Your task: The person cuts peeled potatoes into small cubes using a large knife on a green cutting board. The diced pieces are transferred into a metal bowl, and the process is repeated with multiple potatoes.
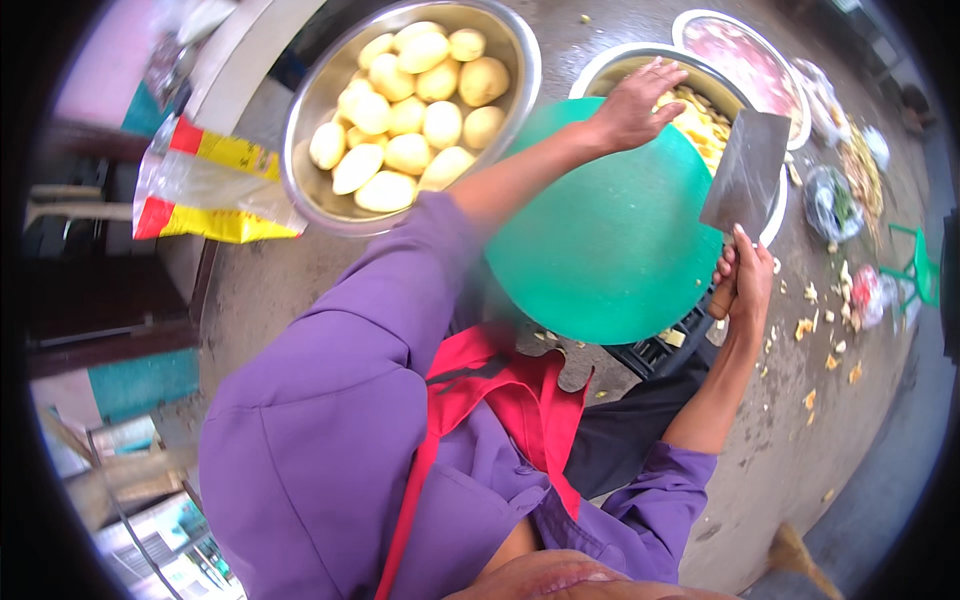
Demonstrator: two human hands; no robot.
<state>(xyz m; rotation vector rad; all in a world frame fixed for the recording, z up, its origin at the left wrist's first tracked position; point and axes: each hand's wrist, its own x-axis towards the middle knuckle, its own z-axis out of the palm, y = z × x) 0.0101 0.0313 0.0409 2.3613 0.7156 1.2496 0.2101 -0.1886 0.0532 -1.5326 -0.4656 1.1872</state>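
**A:** Where are the hands, and what do they hold?

**B:** The right hand, at centre right of the frame, is closed around the handle of a broad cleaver. The blade points up and away from the round green cutting board, likely parked clear of the other arm. The left hand reaches across the board to upper centre, fingers spread loosely and gripping nothing, palm down over a metal bowl of cut potato pieces.

**A:** Why is the bowl there?

**B:** It sits touching the board's far edge, probably so pieces slide straight in. A larger metal basin of whole peeled potatoes stands at upper left, within easy reach.

**A:** Anything else?

**B:** Peelings litter the concrete floor at right. A striped plastic sack lies at left.
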